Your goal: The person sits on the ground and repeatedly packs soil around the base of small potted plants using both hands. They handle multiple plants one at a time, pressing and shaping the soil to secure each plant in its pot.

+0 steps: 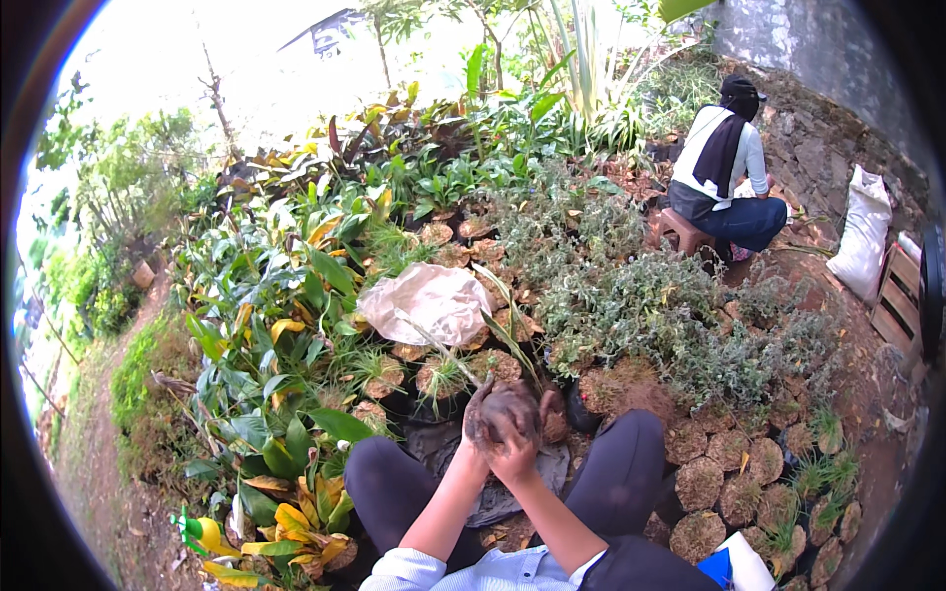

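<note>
Both of my hands are cupped together between my knees, dirty with soil. My left hand (477, 426) and my right hand (516, 445) are closed round a dark soil clump (510, 406), which they largely hide. A long pale stalk (436, 340) slants up and left from beside the hands. A second long, greenish leaf (507, 330) rises beyond them; whether either is rooted in the clump I cannot tell. Under my hands, a dark plastic sheet (503, 500) lies crumpled between my legs. Just past the hands is a pale, crumpled plastic bag (429, 303) on the potted plants.
Broad-leaved plants (266, 394) crowd the left; greyish bushy plants (641, 305) spread right. Several soil-filled pots (724, 478) stand near my right knee. A yellow-green spray bottle (207, 534) is at lower left. Another person (724, 163) sits on a stool (682, 231), near a white sack (863, 234).
</note>
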Tool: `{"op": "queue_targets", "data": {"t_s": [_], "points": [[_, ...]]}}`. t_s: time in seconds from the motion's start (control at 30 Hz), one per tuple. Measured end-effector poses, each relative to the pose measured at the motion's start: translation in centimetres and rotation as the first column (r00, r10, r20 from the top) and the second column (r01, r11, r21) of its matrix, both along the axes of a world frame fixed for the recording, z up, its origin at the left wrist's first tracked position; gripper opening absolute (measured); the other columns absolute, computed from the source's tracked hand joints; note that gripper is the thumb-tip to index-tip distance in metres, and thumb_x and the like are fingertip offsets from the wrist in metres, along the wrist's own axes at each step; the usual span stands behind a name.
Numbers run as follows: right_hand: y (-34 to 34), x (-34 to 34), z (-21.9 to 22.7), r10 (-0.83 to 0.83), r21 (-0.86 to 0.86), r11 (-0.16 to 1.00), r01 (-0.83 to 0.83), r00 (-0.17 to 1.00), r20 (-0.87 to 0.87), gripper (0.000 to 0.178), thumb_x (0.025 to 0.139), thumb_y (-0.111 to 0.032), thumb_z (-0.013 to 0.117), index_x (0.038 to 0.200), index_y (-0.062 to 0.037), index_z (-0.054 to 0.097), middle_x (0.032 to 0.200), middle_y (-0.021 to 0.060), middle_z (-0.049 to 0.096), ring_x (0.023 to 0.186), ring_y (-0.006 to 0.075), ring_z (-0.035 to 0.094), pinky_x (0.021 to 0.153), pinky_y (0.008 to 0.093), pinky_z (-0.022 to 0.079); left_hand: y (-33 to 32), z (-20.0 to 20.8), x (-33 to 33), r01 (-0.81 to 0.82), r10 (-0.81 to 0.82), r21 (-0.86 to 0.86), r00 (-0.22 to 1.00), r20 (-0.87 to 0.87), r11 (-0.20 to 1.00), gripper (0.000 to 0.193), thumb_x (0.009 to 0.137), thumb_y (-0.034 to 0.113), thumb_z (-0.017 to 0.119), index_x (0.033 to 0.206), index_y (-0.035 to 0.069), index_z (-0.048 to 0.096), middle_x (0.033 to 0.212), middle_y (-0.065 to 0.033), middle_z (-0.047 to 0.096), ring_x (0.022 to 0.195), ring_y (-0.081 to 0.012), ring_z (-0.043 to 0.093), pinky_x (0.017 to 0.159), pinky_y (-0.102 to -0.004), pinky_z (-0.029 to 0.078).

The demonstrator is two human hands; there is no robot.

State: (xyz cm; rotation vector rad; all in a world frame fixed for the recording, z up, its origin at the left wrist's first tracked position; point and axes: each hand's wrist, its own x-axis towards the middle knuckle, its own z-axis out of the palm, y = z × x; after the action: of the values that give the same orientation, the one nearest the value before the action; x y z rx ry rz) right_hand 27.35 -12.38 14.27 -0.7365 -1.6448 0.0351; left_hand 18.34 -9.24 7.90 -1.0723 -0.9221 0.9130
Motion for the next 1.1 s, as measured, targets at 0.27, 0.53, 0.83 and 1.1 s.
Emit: {"op": "queue_targets", "data": {"t_s": [0.27, 0.53, 0.83, 1.1], "points": [[1.5, -0.8, -4.0, 0.041, -0.401, 0.87, -0.286, 0.853, -0.52, 0.028, 0.083, -0.013, 0.061, 0.106, -0.0006, 0.053, 0.109, 0.0159, 0.055, 0.105, 0.0305, 0.053, 0.093, 0.0399, 0.041, -0.5, 2.4, 1.4, -0.122, 0.437, 0.421, 0.208, -0.875, 0.899, 0.035, 0.094, 0.028, 0.044, 0.115, 0.0, 0.047, 0.12, -0.0135, 0.053, 0.111, -0.0274, 0.048, 0.102, -0.0398, 0.035], [2.0, 0.1, -0.9, 0.174, 0.055, 0.982, -0.182, 0.976, 0.129, 0.023, 0.076, -0.013, 0.068, 0.095, -0.0039, 0.061, 0.105, 0.0128, 0.059, 0.102, 0.0315, 0.055, 0.09, 0.0419, 0.042, 1.8, -1.6, -2.3, 0.127, 0.296, 0.39, 0.455, -0.84, 0.912, 0.025, 0.093, 0.024, 0.045, 0.1, 0.002, 0.054, 0.096, -0.0124, 0.062, 0.085, -0.0228, 0.061, 0.082, -0.0343, 0.05], [1.2, 0.6, 1.5, 0.02, -0.185, 0.983, 0.018, 0.979, 0.205, 0.038, 0.077, -0.023, 0.067, 0.109, -0.005, 0.056, 0.124, 0.0122, 0.047, 0.112, 0.0304, 0.047, 0.099, 0.0447, 0.034, 0.3, 3.1, -0.1, -0.008, 0.472, 0.495, 0.315, -0.824, 0.869, 0.039, 0.094, 0.03, 0.04, 0.124, 0.006, 0.041, 0.125, -0.0102, 0.05, 0.113, -0.0238, 0.048, 0.1, -0.0386, 0.038], [3.9, 2.2, 0.4, 0.336, -0.294, 0.898, -0.329, 0.941, -0.026, 0.028, 0.077, -0.013, 0.065, 0.102, -0.0024, 0.058, 0.106, 0.0142, 0.057, 0.102, 0.0317, 0.054, 0.096, 0.0397, 0.039, 2.1, 1.6, -0.1, 0.053, 0.269, 0.271, 0.042, -0.962, 0.961, 0.028, 0.094, 0.027, 0.043, 0.11, 0.007, 0.053, 0.098, -0.0096, 0.059, 0.093, -0.0212, 0.057, 0.086, -0.0348, 0.048]]}}
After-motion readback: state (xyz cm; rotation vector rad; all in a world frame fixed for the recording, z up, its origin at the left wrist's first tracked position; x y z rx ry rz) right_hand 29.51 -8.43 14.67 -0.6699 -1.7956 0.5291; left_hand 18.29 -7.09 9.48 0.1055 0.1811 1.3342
